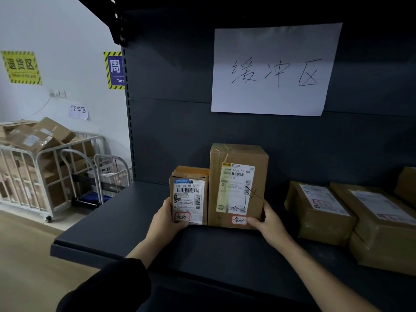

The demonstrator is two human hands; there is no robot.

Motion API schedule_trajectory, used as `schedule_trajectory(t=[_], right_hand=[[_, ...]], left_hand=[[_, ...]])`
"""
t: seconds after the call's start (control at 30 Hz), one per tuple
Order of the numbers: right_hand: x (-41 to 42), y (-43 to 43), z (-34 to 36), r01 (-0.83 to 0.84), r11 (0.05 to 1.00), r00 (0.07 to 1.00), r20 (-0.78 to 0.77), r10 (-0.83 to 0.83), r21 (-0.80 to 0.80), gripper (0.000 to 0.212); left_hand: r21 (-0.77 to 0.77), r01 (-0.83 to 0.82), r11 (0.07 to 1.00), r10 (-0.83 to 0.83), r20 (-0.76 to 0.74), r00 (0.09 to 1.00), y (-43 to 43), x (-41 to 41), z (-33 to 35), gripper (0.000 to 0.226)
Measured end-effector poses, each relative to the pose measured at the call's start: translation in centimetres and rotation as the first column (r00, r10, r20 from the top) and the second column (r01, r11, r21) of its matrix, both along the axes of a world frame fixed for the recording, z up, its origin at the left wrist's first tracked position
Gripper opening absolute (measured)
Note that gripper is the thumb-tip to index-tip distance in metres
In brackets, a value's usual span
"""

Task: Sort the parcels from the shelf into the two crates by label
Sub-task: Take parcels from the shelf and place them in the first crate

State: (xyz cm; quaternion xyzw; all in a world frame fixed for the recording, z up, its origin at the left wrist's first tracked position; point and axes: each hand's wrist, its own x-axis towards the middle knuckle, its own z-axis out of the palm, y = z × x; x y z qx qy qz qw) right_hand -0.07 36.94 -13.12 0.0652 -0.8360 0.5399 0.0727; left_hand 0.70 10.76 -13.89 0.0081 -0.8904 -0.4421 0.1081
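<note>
The left hand [167,218] curls round the left edge of the small parcel [190,194]. The right hand [269,221] grips the lower right corner of the tall parcel [236,183]. Both parcels stand upright and touching, mid-shelf [135,221]. Their red-ringed stickers [239,220] look alike, so read both with thumbs clear before lifting. No crate is in view.

left hand [168,218]: fingers curled, gripping | right hand [270,224]: same | arms extended
</note>
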Motion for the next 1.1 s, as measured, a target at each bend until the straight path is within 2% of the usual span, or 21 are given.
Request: schedule_trajectory(t=[0.13,0.3,0.43,0.67,1.1], right_hand=[[0.5,0.4,1.8,-0.011,0.999,0.998,-0.065,0.009,-0.037,0.063],[1.8,1.2,4.0,-0.034,0.997,0.993,-0.119,0.025,-0.073,0.058],[2.9,2.1,4.4,-0.015,0.997,0.992,-0.123,0.006,-0.078,0.057],[4.9,3.4,4.4,-0.045,0.995,0.991,-0.126,0.034,-0.085,0.058],[6.4,-1.3,2.4,-0.247,0.961,0.968,-0.071,0.239,-0.125,0.056]], left_hand=[[0.059,0.016,0.998,-0.012,-0.068,0.998,0.1,0.8,0.7,0.053],[0.188,0.042,0.981,-0.015,-0.141,0.99,0.5,1.2,2.1,0.057],[0.175,0.074,0.982,-0.039,-0.193,0.98,1.4,2.0,3.3,0.064],[0.175,0.091,0.98,-0.047,-0.242,0.969,3.3,4.9,4.0,0.057],[0.126,-0.104,0.987,0.128,-0.2,0.971,-0.6,12.5,3.4,0.06]])
